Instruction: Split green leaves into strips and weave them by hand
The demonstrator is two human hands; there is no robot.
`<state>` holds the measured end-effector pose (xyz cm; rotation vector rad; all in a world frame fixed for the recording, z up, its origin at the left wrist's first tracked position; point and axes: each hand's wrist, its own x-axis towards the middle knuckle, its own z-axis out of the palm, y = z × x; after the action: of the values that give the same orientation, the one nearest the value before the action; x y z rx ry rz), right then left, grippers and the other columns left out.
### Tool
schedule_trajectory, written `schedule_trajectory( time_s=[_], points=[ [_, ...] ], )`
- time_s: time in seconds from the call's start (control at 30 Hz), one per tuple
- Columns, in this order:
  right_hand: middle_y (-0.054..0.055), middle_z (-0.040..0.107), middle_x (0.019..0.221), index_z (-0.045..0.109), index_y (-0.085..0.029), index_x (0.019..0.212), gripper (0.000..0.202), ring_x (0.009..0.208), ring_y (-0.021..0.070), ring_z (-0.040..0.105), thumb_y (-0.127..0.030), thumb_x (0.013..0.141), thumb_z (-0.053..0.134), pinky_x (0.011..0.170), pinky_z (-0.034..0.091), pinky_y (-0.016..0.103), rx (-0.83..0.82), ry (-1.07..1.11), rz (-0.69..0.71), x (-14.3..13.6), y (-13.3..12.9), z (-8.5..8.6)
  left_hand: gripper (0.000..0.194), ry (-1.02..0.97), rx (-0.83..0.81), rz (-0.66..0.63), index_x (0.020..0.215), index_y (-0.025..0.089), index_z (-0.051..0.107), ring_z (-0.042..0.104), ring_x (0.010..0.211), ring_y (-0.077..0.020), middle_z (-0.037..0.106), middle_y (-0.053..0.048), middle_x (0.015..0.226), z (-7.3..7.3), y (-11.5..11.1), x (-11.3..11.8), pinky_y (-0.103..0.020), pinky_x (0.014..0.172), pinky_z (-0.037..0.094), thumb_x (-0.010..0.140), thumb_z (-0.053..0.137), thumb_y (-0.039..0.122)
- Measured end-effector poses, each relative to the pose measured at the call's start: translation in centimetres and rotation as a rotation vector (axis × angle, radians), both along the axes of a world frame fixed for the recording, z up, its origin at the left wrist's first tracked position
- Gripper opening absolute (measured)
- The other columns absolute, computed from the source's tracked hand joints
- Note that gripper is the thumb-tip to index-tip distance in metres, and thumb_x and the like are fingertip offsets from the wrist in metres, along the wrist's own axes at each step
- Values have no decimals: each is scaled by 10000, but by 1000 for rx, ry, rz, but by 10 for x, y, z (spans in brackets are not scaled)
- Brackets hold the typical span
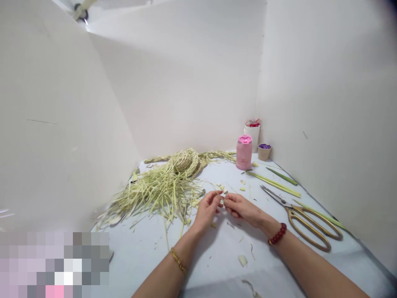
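Both hands meet over the desk [217,256], nearer the wearer than the pink bottle [244,153] and a little to its left. A small pale piece [222,202] sits at the fingertips, in the narrow space where the two hands come together. The right hand [240,207] has its thumb and forefinger pinched together on it. The left hand [207,210] has its thumb and forefinger bent toward the same spot; whether they clamp the piece or merely lie beside it, I cannot tell.

Left of the bottle, a loose heap of straw [155,194] spreads toward the wearer, with a woven coil [186,161] at its back edge. A braid [220,155] runs from the coil to just beside the bottle. In front of the bottle and to its right, pale green stalks [276,183] lie slantwise; beyond them, nearer the wearer, rest large scissors [283,202] with gold handles. A brown cup [264,154] with purple contents stands just right of the bottle.
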<state>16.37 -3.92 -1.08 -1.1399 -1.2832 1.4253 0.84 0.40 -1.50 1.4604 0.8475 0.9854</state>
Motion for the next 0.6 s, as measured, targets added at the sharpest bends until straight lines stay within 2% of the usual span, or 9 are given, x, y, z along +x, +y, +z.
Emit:
schedule_trajectory(
  time_s=[0.1,0.23,0.37,0.5,0.57,0.6],
  points=[
    [-98,360,524,475,-201,739,212,406,51,245,-386,805,555,372,181,189,-11,-40,42,-11,-3,0,286,-111,-97,88,778,150,666,521,575,-86,637,-42,740,0,8,-5,-182,509,378,734,677,433],
    [-107,315,481,511,-193,710,144,376,47,227,-305,801,516,362,172,198,-3,-109,34,-18,-3,-1,286,-341,-267,166,815,144,626,532,583,-61,648,-29,793,0,19,-13,-154,520,405,705,726,388],
    [-84,389,460,547,-182,663,118,388,53,304,-241,760,515,384,213,197,-14,-233,51,-19,-4,0,204,-471,-358,240,804,143,583,568,602,-63,649,-18,761,2,26,-20,-167,601,474,745,702,298],
    [-54,481,501,611,-176,659,141,411,65,346,-256,738,527,410,259,207,-10,-381,137,5,-4,12,126,-554,-386,299,825,144,585,548,554,-51,558,40,628,3,31,-25,-141,557,460,789,659,239],
    [-36,528,536,634,-179,681,179,429,79,390,-305,754,531,429,280,219,-30,-555,4,27,2,16,131,-568,-393,295,831,138,587,537,530,-46,530,51,603,4,32,-25,-140,543,458,784,669,230],
    [-15,572,575,645,-178,693,219,461,93,437,-334,777,517,451,299,226,-35,-699,-143,39,7,17,147,-563,-400,288,837,133,590,541,530,-47,535,49,609,4,32,-25,-142,543,462,774,682,229]
  ],
)
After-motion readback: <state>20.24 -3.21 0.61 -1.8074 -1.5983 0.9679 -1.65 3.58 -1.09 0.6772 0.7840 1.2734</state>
